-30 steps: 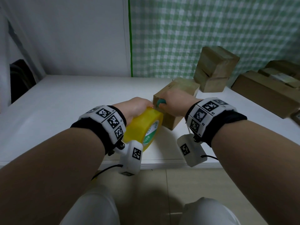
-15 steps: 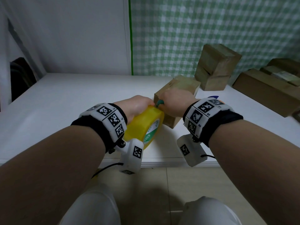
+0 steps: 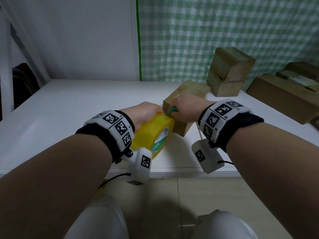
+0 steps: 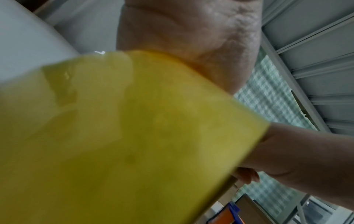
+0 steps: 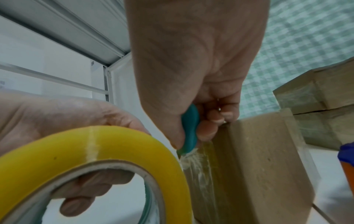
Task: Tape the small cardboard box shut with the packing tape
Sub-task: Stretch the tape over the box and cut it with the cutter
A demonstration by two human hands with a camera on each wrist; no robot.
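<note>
While our left hand grips the stiff yellow tape roll and our right hand pinches a teal cutter, we judge the light cardboard box near the worktop's front edge needs bracing on top.

White table stood agst plain white wall; green-white checked cloth hung behind on right, green vertical strip at its edge. Beige tiled floor below table front. Dark opening at far left. Light dim, even.
</note>
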